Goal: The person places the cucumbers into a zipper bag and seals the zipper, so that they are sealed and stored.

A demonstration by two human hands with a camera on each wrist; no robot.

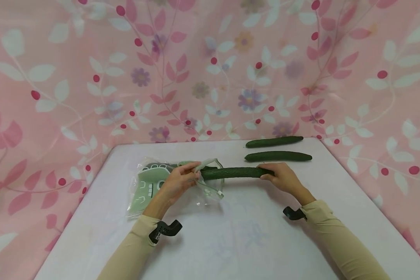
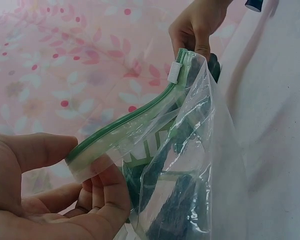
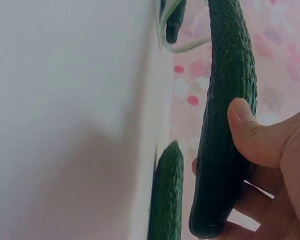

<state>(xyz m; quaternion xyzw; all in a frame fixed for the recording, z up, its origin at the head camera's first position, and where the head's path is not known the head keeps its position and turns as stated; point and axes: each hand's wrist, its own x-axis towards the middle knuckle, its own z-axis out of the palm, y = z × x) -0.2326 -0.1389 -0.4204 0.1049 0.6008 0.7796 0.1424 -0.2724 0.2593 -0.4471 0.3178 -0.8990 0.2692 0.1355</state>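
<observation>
My right hand (image 1: pixel 283 179) grips a long dark green cucumber (image 1: pixel 238 172) by its right end, thumb on one side and fingers behind, as the right wrist view shows. The cucumber's left end reaches into the mouth of a clear zip bag (image 1: pixel 215 191) printed in green. At that mouth my left hand (image 1: pixel 180 181) pinches the bag's edge between thumb and fingers. The left wrist view shows the green zip strip (image 2: pixel 125 119) with a white slider (image 2: pixel 174 72) at its far end. Dark green shapes show through the bag's film, with another cucumber tip at the opening.
Two more cucumbers lie at the back right of the white table (image 1: pixel 238 241), one cucumber (image 1: pixel 278 156) in front of the other cucumber (image 1: pixel 274 142). A pink floral cloth (image 1: pixel 203 77) hangs behind the table. Black wrist cameras sit on both sleeves.
</observation>
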